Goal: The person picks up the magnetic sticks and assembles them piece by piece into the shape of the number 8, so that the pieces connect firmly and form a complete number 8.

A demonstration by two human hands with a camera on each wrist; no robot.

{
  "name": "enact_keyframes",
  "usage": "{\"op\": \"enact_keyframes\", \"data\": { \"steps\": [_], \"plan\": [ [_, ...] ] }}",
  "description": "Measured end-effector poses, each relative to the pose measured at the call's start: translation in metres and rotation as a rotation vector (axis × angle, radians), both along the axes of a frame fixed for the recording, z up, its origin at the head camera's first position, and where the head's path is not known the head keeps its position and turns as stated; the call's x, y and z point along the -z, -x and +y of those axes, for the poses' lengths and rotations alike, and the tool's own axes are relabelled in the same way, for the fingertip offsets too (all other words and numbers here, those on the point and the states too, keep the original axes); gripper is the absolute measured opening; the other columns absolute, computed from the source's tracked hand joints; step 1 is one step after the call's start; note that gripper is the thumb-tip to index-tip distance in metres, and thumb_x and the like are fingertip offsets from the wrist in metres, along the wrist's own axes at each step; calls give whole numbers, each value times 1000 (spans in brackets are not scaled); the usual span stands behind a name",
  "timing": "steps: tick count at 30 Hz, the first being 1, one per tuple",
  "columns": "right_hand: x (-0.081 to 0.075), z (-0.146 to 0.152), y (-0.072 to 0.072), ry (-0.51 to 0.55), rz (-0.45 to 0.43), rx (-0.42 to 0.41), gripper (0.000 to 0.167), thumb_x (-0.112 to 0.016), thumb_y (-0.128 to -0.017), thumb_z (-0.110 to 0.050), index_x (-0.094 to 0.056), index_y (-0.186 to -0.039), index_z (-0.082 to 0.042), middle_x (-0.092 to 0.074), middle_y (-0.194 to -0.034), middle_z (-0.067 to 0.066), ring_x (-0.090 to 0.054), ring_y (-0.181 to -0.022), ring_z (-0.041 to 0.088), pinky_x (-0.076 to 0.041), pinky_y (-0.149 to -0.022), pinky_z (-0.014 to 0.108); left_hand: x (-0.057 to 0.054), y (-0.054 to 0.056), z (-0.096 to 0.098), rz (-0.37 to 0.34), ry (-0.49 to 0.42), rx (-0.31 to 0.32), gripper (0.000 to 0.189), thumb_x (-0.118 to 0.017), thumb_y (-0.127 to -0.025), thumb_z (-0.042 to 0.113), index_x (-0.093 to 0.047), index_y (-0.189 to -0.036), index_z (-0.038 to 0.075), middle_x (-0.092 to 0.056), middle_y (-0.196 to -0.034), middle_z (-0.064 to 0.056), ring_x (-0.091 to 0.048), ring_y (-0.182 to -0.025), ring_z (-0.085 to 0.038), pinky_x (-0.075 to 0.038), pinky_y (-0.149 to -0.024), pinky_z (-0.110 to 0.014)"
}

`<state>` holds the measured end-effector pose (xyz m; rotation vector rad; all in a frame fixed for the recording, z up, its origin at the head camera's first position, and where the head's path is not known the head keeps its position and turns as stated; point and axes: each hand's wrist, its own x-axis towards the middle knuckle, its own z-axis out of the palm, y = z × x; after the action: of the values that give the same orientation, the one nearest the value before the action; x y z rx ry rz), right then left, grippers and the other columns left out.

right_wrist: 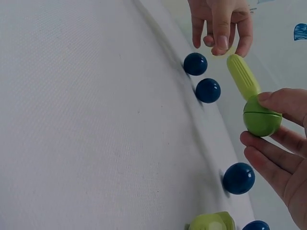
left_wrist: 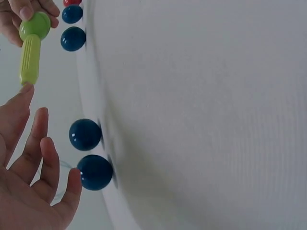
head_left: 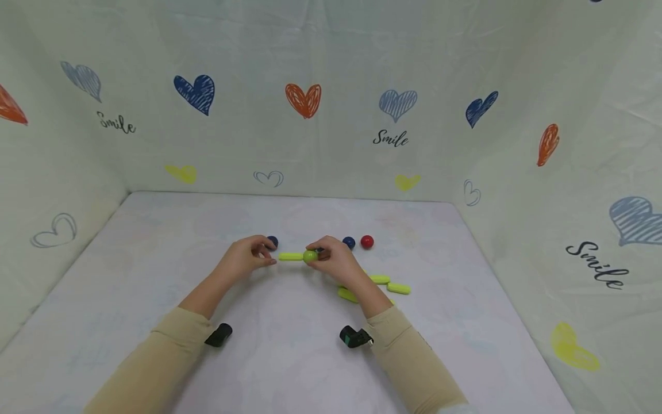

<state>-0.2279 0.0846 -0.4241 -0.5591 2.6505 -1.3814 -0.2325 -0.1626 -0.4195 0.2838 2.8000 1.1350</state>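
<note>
My right hand [head_left: 335, 261] pinches a green ball [right_wrist: 262, 116] between thumb and fingers. From that ball a ribbed yellow-green rod [left_wrist: 30, 60] sticks out toward the left hand, its end joined to the ball. My left hand [head_left: 247, 255] has its fingers loosely spread, with a fingertip right at the rod's free end. On the table beyond the left hand lie two dark blue balls, one nearer [left_wrist: 94, 172] and one farther [left_wrist: 85, 134]; in the head view the left fingers partly cover a blue ball [head_left: 273, 241].
Another blue ball [head_left: 349, 243] and a red ball [head_left: 367, 241] lie beyond the right hand. Several yellow-green rods [head_left: 399, 288] lie beside the right forearm, which partly covers them. Printed cloth walls [head_left: 331, 149] stand around the white table [head_left: 279, 356].
</note>
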Motion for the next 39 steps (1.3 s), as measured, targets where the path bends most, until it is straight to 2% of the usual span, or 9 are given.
{"op": "enact_keyframes", "data": {
  "steps": [9, 16, 21, 28, 39],
  "plan": [
    [1, 1, 0, 10, -10, 5, 33, -76, -85, -8, -69, -117, -7, -62, -111, 1, -63, -98, 18, -51, -84, 27, 2, 9, -22, 25, 32, 20, 34, -78, -83, 12, -65, -114, 4, -66, -88, -4, -58, -83, -22, -45, -74, -38],
    [2, 0, -1, 21, -11, 5, 31, -76, -85, -8, -69, -115, -9, -62, -111, 2, -63, -96, 18, -52, -82, 27, 1, 12, -34, 26, 62, 10, 36, -78, -83, 14, -65, -115, 4, -63, -96, -11, -57, -90, -30, -45, -76, -41],
    [3, 0, 0, 18, -11, 6, 30, -76, -85, -7, -70, -114, -9, -62, -110, 1, -63, -96, 18, -52, -82, 27, 1, 18, -38, 34, 77, 16, 38, -79, -82, 13, -65, -115, 3, -59, -104, -19, -56, -91, -33, -45, -77, -44],
    [7, 0, 1, 10, -23, -3, 30, -77, -85, -8, -70, -114, -10, -62, -110, 2, -63, -96, 18, -52, -82, 27, 7, 27, -39, 30, 125, 26, 38, -79, -82, 14, -65, -115, 3, -57, -109, -23, -56, -93, -35, -46, -79, -45],
    [9, -2, 2, 23, -29, -12, 30, -76, -85, -7, -70, -114, -9, -62, -111, 2, -64, -96, 18, -52, -81, 27, 14, 35, -43, -27, 114, 10, 44, -78, -83, 15, -62, -121, 3, -57, -120, -26, -55, -99, -38, -44, -85, -49]
  ]
}}
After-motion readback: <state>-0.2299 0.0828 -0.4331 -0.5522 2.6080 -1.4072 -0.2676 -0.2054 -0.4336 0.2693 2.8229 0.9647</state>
